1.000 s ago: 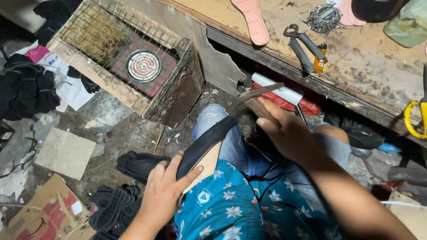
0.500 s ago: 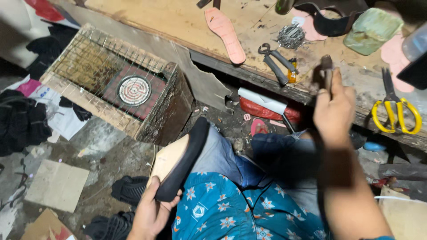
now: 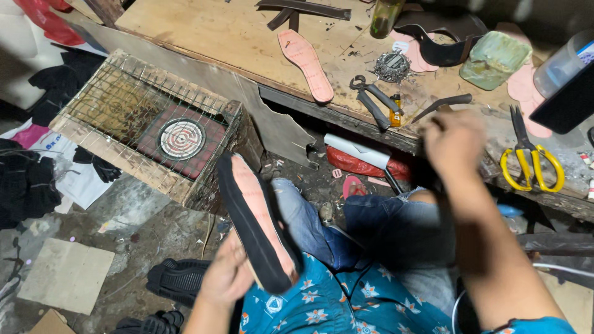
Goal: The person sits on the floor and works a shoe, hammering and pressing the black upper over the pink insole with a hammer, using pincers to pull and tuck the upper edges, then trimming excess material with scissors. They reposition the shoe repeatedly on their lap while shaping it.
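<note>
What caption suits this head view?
Left hand grips a black-edged sole; right hand blurs above a cluttered workbench.

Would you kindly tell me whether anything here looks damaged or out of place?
The grey panel under the wooden workbench's edge has a jagged, broken lower edge. Dark sandals and cardboard pieces lie scattered on the dirty floor. The right hand is blurred.

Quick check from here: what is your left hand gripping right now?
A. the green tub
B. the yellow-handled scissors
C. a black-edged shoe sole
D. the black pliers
C: the left hand grips the black-edged shoe sole over the lap; scissors and pliers lie on the bench.
</note>
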A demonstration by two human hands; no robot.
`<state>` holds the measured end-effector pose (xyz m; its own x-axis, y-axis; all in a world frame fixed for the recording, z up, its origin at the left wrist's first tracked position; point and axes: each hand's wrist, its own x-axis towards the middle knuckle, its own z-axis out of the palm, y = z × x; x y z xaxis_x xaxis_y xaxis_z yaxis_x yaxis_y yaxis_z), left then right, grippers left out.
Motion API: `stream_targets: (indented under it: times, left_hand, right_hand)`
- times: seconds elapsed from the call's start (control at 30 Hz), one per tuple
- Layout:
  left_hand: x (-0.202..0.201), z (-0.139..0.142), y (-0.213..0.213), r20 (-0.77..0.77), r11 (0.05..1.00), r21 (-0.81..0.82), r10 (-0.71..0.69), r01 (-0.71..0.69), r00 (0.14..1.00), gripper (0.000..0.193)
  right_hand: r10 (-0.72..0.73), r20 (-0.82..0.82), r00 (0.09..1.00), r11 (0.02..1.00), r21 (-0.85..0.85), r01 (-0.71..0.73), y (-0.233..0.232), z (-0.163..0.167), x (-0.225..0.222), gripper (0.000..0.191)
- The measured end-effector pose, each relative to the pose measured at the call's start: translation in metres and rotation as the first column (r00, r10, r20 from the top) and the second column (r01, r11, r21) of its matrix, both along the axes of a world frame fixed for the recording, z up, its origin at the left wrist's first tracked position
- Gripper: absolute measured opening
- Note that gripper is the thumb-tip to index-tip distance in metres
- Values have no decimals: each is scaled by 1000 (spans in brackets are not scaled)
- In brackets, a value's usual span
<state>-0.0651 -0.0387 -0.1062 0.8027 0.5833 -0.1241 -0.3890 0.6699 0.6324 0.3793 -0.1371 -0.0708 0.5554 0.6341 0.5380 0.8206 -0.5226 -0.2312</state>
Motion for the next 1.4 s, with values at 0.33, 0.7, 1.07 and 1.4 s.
stream_targets:
  times: [0.33,0.7,1.07,1.4]
  left_hand:
    - [27,9,45,-56,939,238,270,-250,961,106]
    - [12,44,39,-321,610,782,568,-125,758,86]
    - [40,50,70,-42,854,471,273,-222,961,74]
    - [48,60,44,-114,783,620,154,-51,981,78]
  right_hand:
    - [70,-38,997,947,-311,-79,82,16,-48,23]
    - [530,-670,519,819,563,-110,36,27,-58,30]
    - [398,-868,298,742,114,-661,1,9,-203,29]
    - [-4,-1000,-4,585,1,-811,2,42,-213,44]
